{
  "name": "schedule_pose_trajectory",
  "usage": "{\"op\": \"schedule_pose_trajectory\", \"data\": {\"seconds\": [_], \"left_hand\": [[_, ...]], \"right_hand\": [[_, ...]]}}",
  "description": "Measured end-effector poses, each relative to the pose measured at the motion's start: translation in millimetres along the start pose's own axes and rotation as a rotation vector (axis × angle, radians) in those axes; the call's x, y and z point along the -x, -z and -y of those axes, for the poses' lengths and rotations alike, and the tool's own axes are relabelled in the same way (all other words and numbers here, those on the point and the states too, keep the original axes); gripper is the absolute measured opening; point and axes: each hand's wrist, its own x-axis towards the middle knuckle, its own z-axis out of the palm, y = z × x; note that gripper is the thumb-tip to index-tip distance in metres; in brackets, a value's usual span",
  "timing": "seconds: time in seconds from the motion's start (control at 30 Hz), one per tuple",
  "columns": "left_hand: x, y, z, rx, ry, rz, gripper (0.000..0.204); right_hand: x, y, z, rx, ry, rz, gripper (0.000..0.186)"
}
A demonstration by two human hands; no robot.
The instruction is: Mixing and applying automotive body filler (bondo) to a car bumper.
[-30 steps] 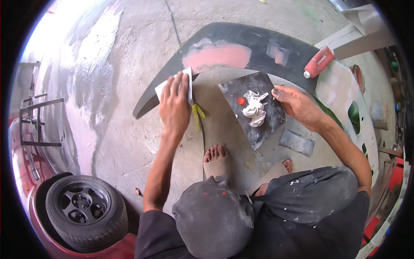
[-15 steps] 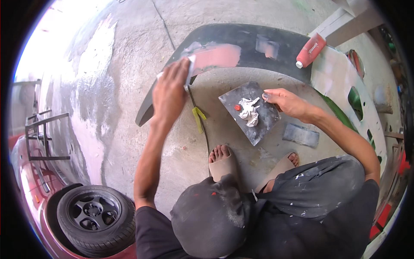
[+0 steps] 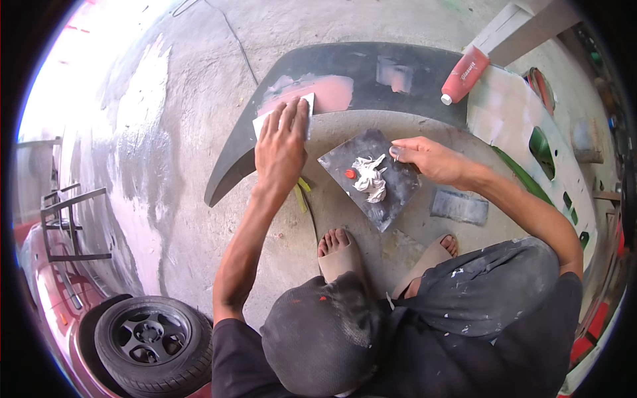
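My left hand (image 3: 282,142) is closed on a thin white spreader (image 3: 308,105), its fingers laid along the back. The spreader lies over the lower left part of a pink filler patch (image 3: 335,91) on a dark curved car panel (image 3: 428,99). Below and right of it, my right hand (image 3: 434,159) pinches the upper right edge of a dark square board (image 3: 391,209) between thumb and fingers. A heap of white putty (image 3: 369,179) sits mid-board with a small red dab (image 3: 350,174) beside it. The spreader's working edge is partly hidden by my fingers.
A red squeeze bottle (image 3: 466,74) rests across the dark panel's right end, beside a whitish panel (image 3: 514,109) with cut-outs. Near my feet are a grey flat block (image 3: 459,205) and a yellow strip (image 3: 302,196). A wheel (image 3: 149,338) and metal stand (image 3: 73,212) are at left.
My left hand has moved right along the panel and turned, so the spreader shows broader and flatter over the pink patch. The right hand still holds the board. The whole view has shifted slightly.
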Motion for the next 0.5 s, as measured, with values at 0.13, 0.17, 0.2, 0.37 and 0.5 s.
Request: {"op": "schedule_pose_trajectory", "data": {"seconds": [0.13,0.17,0.2,0.37,0.5], "left_hand": [[-43.6,7.6,28.6,0.121,0.17,-0.072,0.062],[-55.3,14.1,43.3,0.125,0.264,-0.023,0.058],[-62.7,21.5,56.4,0.166,0.344,-0.02,0.055],[-45.6,36.1,30.6,0.155,0.209,-0.086,0.054],[-13.0,17.4,-17.4,0.094,-0.145,0.106,0.06]], "right_hand": [[8.1,-9.9,4.7,0.058,-0.027,-0.17,0.048],[8.5,-13.3,7.4,0.075,-0.039,-0.195,0.047],[7.4,-11.8,7.7,0.087,-0.051,-0.224,0.046],[12.0,4.1,-1.3,-0.012,0.02,-0.048,0.044],[16.1,-3.8,5.3,0.023,0.004,-0.067,0.042]]}}
